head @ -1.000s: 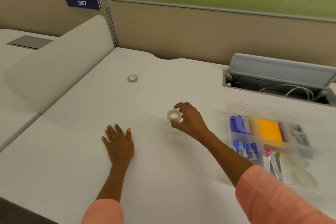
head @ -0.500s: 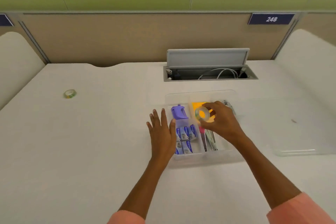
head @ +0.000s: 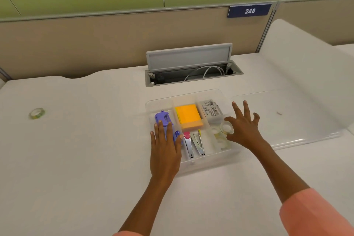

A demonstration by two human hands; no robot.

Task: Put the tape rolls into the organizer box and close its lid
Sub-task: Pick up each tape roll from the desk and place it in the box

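The clear organizer box (head: 159, 102) stands open at the desk's middle. My left hand (head: 165, 145) lies flat on its front left part, holding nothing. My right hand (head: 244, 126) hovers over the right compartment with fingers spread. A clear tape roll (head: 227, 128) sits just under its thumb, among other clear rolls (head: 216, 132) in that compartment. A green-patterned tape roll (head: 37, 113) lies alone on the desk far to the left. The clear lid (head: 298, 120) lies flat on the desk to the right of the box.
Inside the box are a purple tool (head: 162, 118), orange sticky notes (head: 188, 116), a small labelled box (head: 210, 111) and staplers (head: 198, 142). Behind it an open cable hatch (head: 191, 77) with its raised flap. A beige partition runs along the back.
My right hand carried the clear roll from over the sticky notes to the right compartment and spread its fingers. My left hand slid further onto the box's left side.
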